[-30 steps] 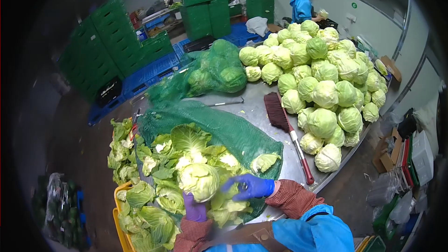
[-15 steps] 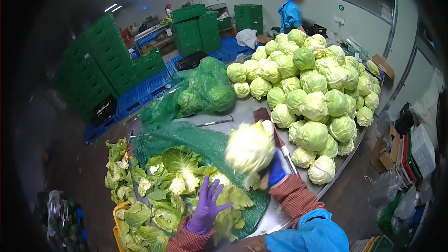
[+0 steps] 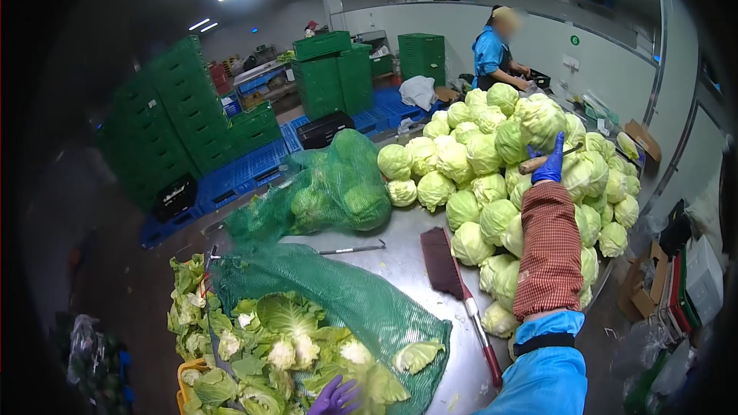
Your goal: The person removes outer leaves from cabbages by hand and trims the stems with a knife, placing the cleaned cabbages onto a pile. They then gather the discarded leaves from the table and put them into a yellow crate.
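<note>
Stainless bench (image 3: 400, 261) in a produce room under ceiling strip lights; a red-handled brush (image 3: 461, 300) lies mid-bench and serves as reference for all positions below.

Right of and beyond the brush: a large cabbage pile (image 3: 477, 184) covers the bench up to its far end. The right hand (image 3: 547, 163), in a blue glove with a checked sleeve (image 3: 547, 253), is stretched out over the pile, well beyond the brush. It is closed around a wooden-handled tool (image 3: 533, 163), with one finger raised against a cabbage head (image 3: 542, 119) that sits at the top of the pile. The tool's working end is too thin to make out.

Left of and nearer than the brush: the left hand (image 3: 334, 398), in a purple glove, shows at the lower edge of the view with fingers spread, holding nothing, over loose leaves (image 3: 284, 338). These leaves lie heaped on a flattened green mesh sack (image 3: 361, 300). A yellow crate (image 3: 183, 380) holding more leaves is further left again.

Left of and beyond the brush: a slim metal tool (image 3: 350, 249) lies flat on the bench, and a filled mesh sack (image 3: 338, 184) of cabbages lies behind it. Stacked green crates (image 3: 184, 115) and blue pallets (image 3: 246, 165) occupy the floor further off.

Far beyond the brush, past the pile: a co-worker (image 3: 490, 54) in a blue jacket stands at the bench.
</note>
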`<state>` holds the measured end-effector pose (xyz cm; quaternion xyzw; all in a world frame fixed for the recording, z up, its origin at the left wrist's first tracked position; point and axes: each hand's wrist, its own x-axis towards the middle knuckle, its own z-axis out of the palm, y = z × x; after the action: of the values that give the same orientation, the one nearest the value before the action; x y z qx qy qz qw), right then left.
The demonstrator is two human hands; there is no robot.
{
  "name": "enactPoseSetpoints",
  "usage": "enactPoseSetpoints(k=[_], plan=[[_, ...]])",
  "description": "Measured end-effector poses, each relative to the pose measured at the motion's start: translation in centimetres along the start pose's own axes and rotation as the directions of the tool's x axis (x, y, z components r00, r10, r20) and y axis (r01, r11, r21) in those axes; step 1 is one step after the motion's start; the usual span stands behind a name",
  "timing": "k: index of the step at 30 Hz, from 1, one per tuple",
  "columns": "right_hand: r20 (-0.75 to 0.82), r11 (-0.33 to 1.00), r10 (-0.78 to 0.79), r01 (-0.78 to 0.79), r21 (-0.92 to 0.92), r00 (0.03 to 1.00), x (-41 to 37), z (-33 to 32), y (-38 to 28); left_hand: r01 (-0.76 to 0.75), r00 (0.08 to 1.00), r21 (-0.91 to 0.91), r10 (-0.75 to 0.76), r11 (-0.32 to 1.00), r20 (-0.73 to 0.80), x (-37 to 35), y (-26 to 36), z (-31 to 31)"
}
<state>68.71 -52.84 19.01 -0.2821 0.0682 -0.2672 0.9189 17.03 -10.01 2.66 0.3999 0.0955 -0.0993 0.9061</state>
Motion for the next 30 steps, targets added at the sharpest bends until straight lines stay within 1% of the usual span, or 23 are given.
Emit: enactPoseSetpoints(k=[2,4,5,6,8,9,10,12,13,14,15,16,17,18,19,20,22,24,25,26,27,28,30], plan=[[0.017,0.999,0.033,-0.033,0.010,0.999,2.8,-0.4,-0.1,0.035,0.999,0.077,-0.032,0.996,-0.043,0.3,0.9,0.8],[0.252,0.988,-0.065,0.099,-0.122,0.966,4.3,-1.5,-0.3,0.056,0.997,0.063,-0.053,0.996,-0.052,0.9,0.6,0.1],[0.241,0.961,-0.184,0.226,-0.158,0.953,3.7,-1.2,-0.3,0.081,0.996,0.056,-0.078,0.995,-0.052,1.1,0.4,-0.1],[0.233,0.960,-0.187,0.228,-0.164,0.954,2.8,-1.1,-0.8,0.108,0.993,0.048,-0.106,0.993,-0.049,1.3,0.2,-0.2],[0.340,0.928,-0.044,0.164,-0.333,0.939,0.6,-0.5,-1.9,0.117,0.993,0.039,-0.117,0.992,0.005,1.7,0.0,-0.1],[0.318,0.913,-0.031,0.156,-0.376,0.948,-0.9,0.0,-2.1,0.112,0.992,0.029,-0.114,0.993,0.059,1.9,0.0,0.3],[0.358,0.925,-0.067,0.193,-0.328,0.931,-0.2,-0.8,-1.6,0.116,0.991,0.023,-0.117,0.993,0.064,1.9,0.3,1.5],[0.427,0.909,0.043,0.142,-0.391,0.903,-1.1,-1.2,-1.5,0.234,0.969,0.157,-0.218,0.959,-0.113,1.8,1.4,4.1],[0.411,0.885,0.111,0.099,-0.455,0.905,-2.6,-0.7,-1.5,0.168,0.985,0.148,-0.170,0.975,0.006,2.0,0.1,1.6],[0.425,0.871,0.095,0.132,-0.473,0.900,-5.9,0.8,-1.5,0.163,0.986,0.143,-0.166,0.976,0.007,2.1,0.0,1.8],[0.490,0.855,0.190,0.103,-0.509,0.851,-8.0,1.4,-1.4,0.017,0.993,0.387,-0.062,0.922,0.103,2.0,-0.2,2.6],[0.545,0.832,0.296,0.069,-0.551,0.785,-10.2,1.8,-1.0,-0.138,0.978,0.587,0.017,0.798,0.207,1.6,-0.7,3.4],[0.567,0.758,0.390,0.097,-0.645,0.725,-13.3,2.5,-0.5,-0.327,0.935,0.729,0.094,0.601,0.342,1.9,-2.2,3.2],[0.573,0.672,0.498,0.127,-0.729,0.651,-16.9,3.2,0.2,-0.476,0.877,0.804,0.126,0.355,0.464,2.3,-4.2,2.7],[0.548,0.612,0.616,0.096,-0.785,0.566,-20.6,3.5,1.2,-0.535,0.843,0.840,-0.018,0.090,0.538,2.4,-5.3,3.3],[0.520,0.558,0.720,0.063,-0.828,0.459,-23.5,2.5,3.0,-0.584,0.810,0.796,-0.190,-0.161,0.555,2.4,-6.5,3.6],[0.505,0.492,0.821,0.118,-0.863,0.267,-28.8,-1.8,7.4,-0.541,0.825,0.779,-0.379,-0.317,0.419,2.0,-10.5,1.9],[0.246,0.179,0.940,0.274,-0.945,0.237,-34.2,-3.4,8.4,-0.507,0.862,0.728,-0.287,-0.462,0.418,1.0,-11.4,-0.2],[0.225,0.160,0.945,0.263,-0.951,0.237,-36.0,-5.3,9.4,-0.470,0.883,0.755,-0.260,-0.458,0.392,0.3,-11.3,-0.4],[0.209,0.146,0.948,0.256,-0.956,0.240,-37.4,-7.6,11.2,-0.408,0.911,0.727,-0.302,-0.552,0.281,-0.2,-10.9,-0.7],[0.168,0.099,0.939,0.233,-0.967,0.300,-38.5,-9.8,12.9,-0.350,0.928,0.683,-0.335,-0.641,0.162,-1.0,-10.8,-1.1],[0.120,0.074,0.930,0.143,-0.987,0.348,-39.7,-11.4,14.2,-0.313,0.941,0.701,-0.310,-0.640,0.137,-2.1,-11.3,-2.1],[0.185,0.154,0.882,0.106,-0.982,0.433,-41.1,-15.3,17.1,-0.257,0.967,0.701,-0.175,-0.666,0.187,-4.7,-11.7,-5.1]])
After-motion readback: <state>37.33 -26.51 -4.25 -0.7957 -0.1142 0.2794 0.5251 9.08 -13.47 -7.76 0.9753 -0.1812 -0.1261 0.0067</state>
